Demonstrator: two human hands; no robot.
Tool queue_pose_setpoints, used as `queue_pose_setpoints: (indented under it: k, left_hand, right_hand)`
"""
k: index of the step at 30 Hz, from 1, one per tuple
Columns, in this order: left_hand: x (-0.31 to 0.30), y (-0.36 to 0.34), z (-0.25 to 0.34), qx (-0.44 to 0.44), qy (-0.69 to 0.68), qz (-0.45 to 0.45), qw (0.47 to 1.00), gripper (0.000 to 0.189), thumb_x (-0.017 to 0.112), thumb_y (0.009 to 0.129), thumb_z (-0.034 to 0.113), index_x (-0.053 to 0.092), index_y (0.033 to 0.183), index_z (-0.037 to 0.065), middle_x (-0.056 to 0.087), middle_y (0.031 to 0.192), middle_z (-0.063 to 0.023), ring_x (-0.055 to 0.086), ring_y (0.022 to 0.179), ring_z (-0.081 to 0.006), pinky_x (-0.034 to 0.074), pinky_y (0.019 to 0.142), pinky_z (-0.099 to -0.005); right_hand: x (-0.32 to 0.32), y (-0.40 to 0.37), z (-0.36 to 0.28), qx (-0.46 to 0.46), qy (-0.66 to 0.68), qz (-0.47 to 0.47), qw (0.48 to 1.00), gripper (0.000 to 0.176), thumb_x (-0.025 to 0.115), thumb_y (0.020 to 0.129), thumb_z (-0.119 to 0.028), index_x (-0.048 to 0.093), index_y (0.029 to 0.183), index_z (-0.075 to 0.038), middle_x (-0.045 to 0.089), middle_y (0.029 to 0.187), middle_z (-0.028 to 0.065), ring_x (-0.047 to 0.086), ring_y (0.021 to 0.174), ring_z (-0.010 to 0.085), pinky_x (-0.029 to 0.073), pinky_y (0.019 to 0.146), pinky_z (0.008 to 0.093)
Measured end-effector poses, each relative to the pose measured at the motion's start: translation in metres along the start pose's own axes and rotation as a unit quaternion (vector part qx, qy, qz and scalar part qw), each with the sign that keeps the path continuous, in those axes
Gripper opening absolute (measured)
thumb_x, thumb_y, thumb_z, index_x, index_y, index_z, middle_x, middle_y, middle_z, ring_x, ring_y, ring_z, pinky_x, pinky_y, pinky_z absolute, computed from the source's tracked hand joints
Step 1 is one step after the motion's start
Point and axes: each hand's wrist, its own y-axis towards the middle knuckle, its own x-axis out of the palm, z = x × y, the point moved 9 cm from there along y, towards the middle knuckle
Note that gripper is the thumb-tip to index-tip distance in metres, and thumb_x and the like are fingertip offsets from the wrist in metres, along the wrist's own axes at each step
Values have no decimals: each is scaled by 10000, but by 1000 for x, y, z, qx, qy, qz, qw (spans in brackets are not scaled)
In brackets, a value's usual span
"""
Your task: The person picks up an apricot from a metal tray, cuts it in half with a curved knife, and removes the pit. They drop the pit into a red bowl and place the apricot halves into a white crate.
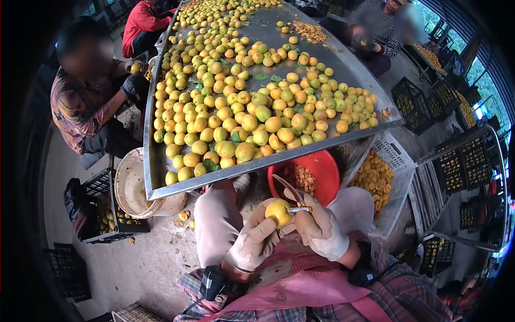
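Observation:
My gloved left hand (255,239) is closed around a yellow apricot (278,211), held above my lap. In my gloved right hand (323,229) is a small knife (296,210), its metal blade against the apricot's right side. Whether the blade has cut into the flesh is hard to make out. Just beyond my hands, a red basin (331,170) contains many brownish apricot pits (302,178). A white plastic crate (399,161) of halved apricots (374,180) stands at my right knee.
Whole apricots cover much of the metal table (268,166) before me. A white bucket (130,188) and a black crate (110,236) stand on the left. A co-worker (88,102) sits at the table's left side; others sit farther back. A metal rack (461,188) is at right.

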Motion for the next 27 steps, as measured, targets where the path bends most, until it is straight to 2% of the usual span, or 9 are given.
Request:
queue_pose_setpoints:
  k: [3,5,6,9,11,12,14,24,27]
  left_hand:
    - [0,0,-4,19,16,-2,1000,640,616,918,318,321,1377,-16,478,1325,-131,472,1254,-247,374,1083,-400]
    - [13,-3,-1,25,28,8,999,672,618,915,338,307,1391,-19,472,1331,-125,475,1246,-239,379,1073,-391]
    - [17,-4,1,28,40,19,999,704,620,912,359,292,1405,-22,466,1337,-119,478,1237,-232,384,1064,-383]
    - [24,-2,0,30,115,-38,992,748,611,914,398,267,1424,-28,453,1345,-103,483,1212,-204,379,1048,-351]
    - [20,-4,0,42,166,-42,984,756,606,911,424,274,1423,-23,458,1333,-96,481,1202,-190,377,1038,-336]
    - [20,-6,1,54,217,-45,974,764,600,909,450,281,1422,-18,463,1321,-89,479,1192,-177,375,1029,-321]
    - [24,-11,3,50,239,-25,969,766,599,905,464,289,1418,-14,472,1303,-85,483,1177,-172,376,1021,-316]
    - [32,-18,8,85,321,-3,943,740,592,907,464,311,1402,-9,498,1246,-79,506,1114,-165,436,942,-301]
    - [19,-18,7,97,318,48,942,728,600,911,442,311,1403,-9,503,1248,-81,515,1112,-172,437,952,-305]
  right_hand:
    - [-2,-4,-2,-31,-21,-1,999,384,453,955,-26,400,1330,33,574,1149,210,624,995,309,503,836,343]
    - [-4,-9,-13,-158,-150,36,975,382,418,983,-139,432,1332,15,598,1003,95,597,830,156,466,706,245]
    - [-5,-11,-14,-158,-150,36,975,382,418,983,-139,432,1332,15,598,1003,95,597,830,156,466,706,245]
    - [-4,-15,-23,-181,-196,39,963,397,422,976,-134,417,1332,42,597,1118,163,607,1001,245,471,848,308]
    - [5,-32,-45,-360,-337,85,865,374,465,944,-51,399,1308,4,567,1150,242,633,951,363,529,741,410]
    - [5,-34,-48,-360,-337,85,866,374,465,944,-51,399,1308,4,567,1150,242,633,951,363,529,741,410]
    - [-7,-23,-33,-162,-170,45,971,394,472,960,-139,395,1320,-2,589,1129,230,628,949,385,525,741,416]
    - [-2,-21,-33,-171,-212,51,961,448,489,964,-219,383,1354,-26,604,1106,209,624,942,392,518,768,401]
    - [0,-15,-21,-148,-150,7,978,424,462,975,-161,372,1363,-18,558,1217,208,609,1017,369,515,792,396]
